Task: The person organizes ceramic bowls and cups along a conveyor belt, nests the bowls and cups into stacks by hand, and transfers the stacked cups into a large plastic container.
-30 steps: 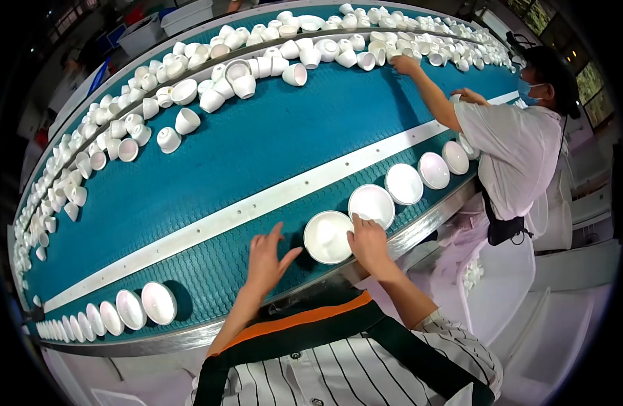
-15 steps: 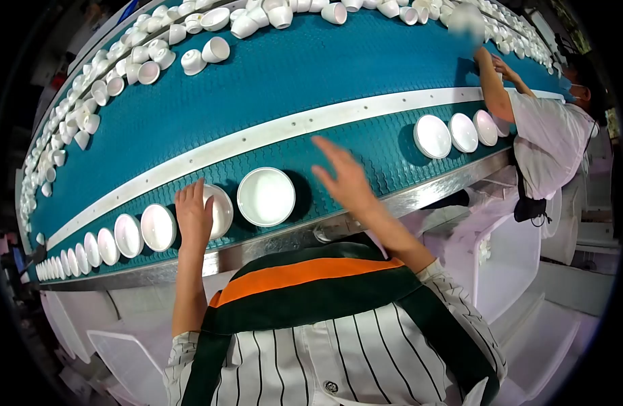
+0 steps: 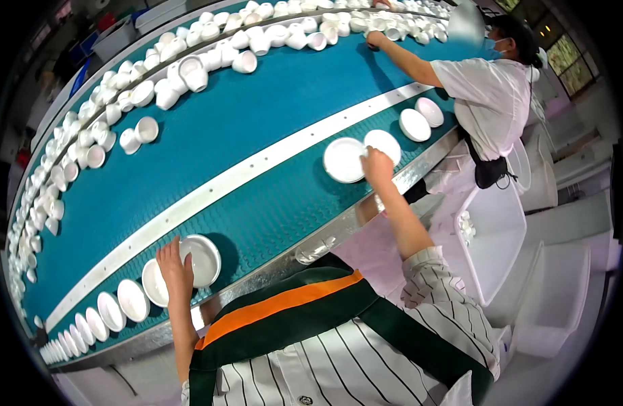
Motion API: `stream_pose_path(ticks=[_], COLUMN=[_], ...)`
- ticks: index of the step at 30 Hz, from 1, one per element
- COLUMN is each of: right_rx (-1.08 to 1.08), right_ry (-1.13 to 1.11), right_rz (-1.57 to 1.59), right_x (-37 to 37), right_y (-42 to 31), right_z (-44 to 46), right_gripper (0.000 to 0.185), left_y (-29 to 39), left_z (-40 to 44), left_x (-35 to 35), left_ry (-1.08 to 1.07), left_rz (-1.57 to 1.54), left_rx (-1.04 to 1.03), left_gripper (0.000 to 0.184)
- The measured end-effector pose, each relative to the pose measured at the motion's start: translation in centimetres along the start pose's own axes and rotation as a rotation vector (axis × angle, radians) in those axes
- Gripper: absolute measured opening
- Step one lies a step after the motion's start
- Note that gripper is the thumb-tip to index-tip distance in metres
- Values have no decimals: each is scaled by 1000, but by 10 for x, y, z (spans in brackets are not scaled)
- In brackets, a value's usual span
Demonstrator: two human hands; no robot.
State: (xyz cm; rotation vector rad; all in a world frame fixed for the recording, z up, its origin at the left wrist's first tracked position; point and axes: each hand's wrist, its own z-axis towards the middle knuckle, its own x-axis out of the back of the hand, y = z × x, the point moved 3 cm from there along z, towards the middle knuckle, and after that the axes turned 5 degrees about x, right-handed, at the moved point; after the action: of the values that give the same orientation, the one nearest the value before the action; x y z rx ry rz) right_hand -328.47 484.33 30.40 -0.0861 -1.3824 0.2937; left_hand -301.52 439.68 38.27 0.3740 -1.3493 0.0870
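Observation:
My left hand rests with its fingers stretched out over the near belt, between a larger white bowl and the white bowl to its left. The fingers lie against the rims without closing round them. Farther right, my right hand is closed at the rim of a white bowl. Another white bowl sits right behind those fingertips, and the hand partly covers both rims. A row of similar bowls runs along the belt to the left.
A white rail divides the near belt from the wide blue belt. Many small white cups are heaped along the far side. A co-worker reaches over the belt at the right. Pale bins stand below the metal edge.
My right hand has moved right from over the bare belt to the bowls there and closed. My left hand stays by the left row. The view has turned, and the co-worker's arm reaches farther across.

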Motion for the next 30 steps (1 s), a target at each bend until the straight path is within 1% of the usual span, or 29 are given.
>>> stream_pose_path(ticks=[1, 2, 3, 5, 6, 7, 8, 9, 10, 11, 12, 13, 14, 15, 16, 18, 19, 20, 22, 24, 25, 28, 29, 30], right_rx=[54, 85, 121, 277, 280, 296, 324, 377, 436, 373, 300, 161, 89, 20, -39, -167, -74, 19, 33, 17, 66, 193, 249, 284], right_ry=[44, -19, -63, 17, -53, -260, -304, -156, -7, 113, 182, 248, 306, 324, 350, 2, -21, -45, 99, 172, 144, 38, 17, -29], right_rz=[65, 97, 117, 193, 297, 467, 659, 733, 804, 645, 566, 498, 436, 231, 91, -137, -162, -190, -241, -142, -97, 45, 75, 162], right_x=[-4, 5, 1, 13, 11, 19, 28, 33, 42, 62, 68, 72, 71, 73, 55, 48, 38, 27, 15, 18, 24, 34, 37, 43], right_y=[-18, -46, -69, -115, -129, -136, -135, -121, -99, -68, -26, 21, 71, 116, 169, 221, 236, 243, 238, 213, 193, 134, 111, 88], right_z=[-14, -29, -43, -73, -83, -86, -84, -71, -51, -26, 4, 34, 64, 88, 107, 120, 122, 120, 117, 103, 93, 61, 50, 41], right_gripper=[29, 30, 30, 27, 28, 30, 33, 35, 37, 35, 36, 38, 41, 44, 41, 30, 25, 22, 20, 21, 22, 22, 22, 23], left_y=[17, 36, 61, 95, 110, 117, 119, 109, 97, 91, 85, 80, 74, 74, 87, 128, 145, 168, 204, 194, 186, 184, 181, 197], left_z=[6, 13, 20, 32, 39, 44, 48, 51, 53, 53, 54, 51, 46, 46, 50, 52, 54, 56, 58, 57, 55, 56, 58, 66], left_x=[-1, -7, -9, -21, -26, -33, -41, -54, -63, -57, -53, -52, -51, -48, -42, -27, -32, -33, -47, -76, -84, -77, -80, -72], left_ry=[37, 62, 21, -35, -93, -174, -254, -340, -425, -464, -498, -431, -365, -297, -188, 34, 20, -50, -229, -217, -210, -137, -93, -43], left_rz=[-46, -96, -168, -261, -266, -237, -205, -158, -150, -111, -70, -71, -70, -66, -81, -108, -133, -208, -216, -206, -199, -114, -13, -41], left_rx=[-44, -88, -93, -127, -134, -129, -122, -89, 77, 86, 93, 60, 31, 1, -57, -167, -146, -134, -74, -44, -30, 11, 18, 0], left_gripper=[50, 51, 52, 57, 57, 56, 54, 47, 41, 41, 40, 41, 42, 43, 44, 46, 51, 53, 47, 44, 43, 42, 46, 48])
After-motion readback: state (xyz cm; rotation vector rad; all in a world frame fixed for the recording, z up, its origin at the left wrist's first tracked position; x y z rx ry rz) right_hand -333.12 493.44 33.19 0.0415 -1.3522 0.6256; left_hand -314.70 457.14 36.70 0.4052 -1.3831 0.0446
